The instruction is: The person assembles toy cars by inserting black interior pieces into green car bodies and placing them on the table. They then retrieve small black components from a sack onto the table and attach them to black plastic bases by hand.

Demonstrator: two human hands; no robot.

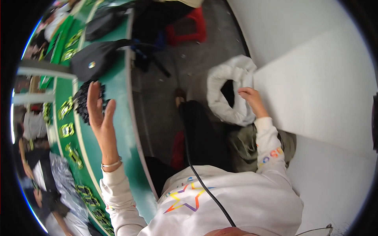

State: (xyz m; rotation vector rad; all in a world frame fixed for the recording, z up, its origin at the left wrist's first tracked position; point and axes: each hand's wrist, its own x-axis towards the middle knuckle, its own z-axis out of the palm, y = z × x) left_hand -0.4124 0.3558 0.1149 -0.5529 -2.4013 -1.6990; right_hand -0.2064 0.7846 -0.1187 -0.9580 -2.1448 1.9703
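My left hand (102,122) is raised over the green bench top (120,118), its fingers stretched out and the thumb apart. Beside its fingertips lies a pile of small black parts (82,103), partly covered by the hand. On the other side, my right hand (254,101) reaches over the rim of a round, open container lined with a white bag (218,98). The fingers of that hand are pressed together near the dark opening. Whether they pinch anything small cannot be made out.
A black bag (94,63) lies on the bench beyond the pile. Yellow-green toy-car-like pieces (67,129) line the green belt at left, with co-workers past it. A red stool (193,27) stands ahead, white panels (315,78) at right. An olive sack (246,145) sits near my right forearm.
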